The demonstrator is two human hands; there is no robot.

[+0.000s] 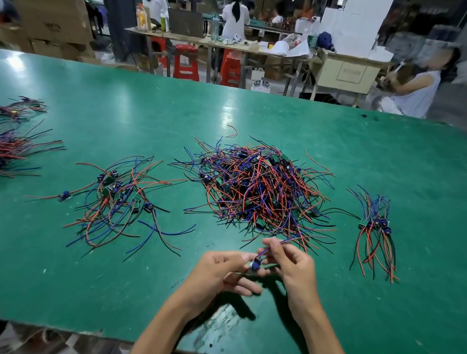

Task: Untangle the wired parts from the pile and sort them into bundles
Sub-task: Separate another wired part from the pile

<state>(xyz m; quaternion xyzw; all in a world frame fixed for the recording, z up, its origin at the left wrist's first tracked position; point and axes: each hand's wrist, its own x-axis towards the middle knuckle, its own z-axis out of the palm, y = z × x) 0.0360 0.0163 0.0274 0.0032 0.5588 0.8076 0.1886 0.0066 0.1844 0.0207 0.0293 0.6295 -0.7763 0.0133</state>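
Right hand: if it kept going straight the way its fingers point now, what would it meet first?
The right hand points left and slightly away, at the left hand. It would meet the small wired part both hands pinch, then the left hand's fingers. Depth is unclear, but they look almost touching.

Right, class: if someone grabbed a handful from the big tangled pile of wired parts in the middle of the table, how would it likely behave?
The big pile would probably come up as a floppy clump, since its thin wires cross and loop through one another. It likely weighs little: only slim wires and small boards show. Loose ends would probably snag and drag neighbours across the green table.
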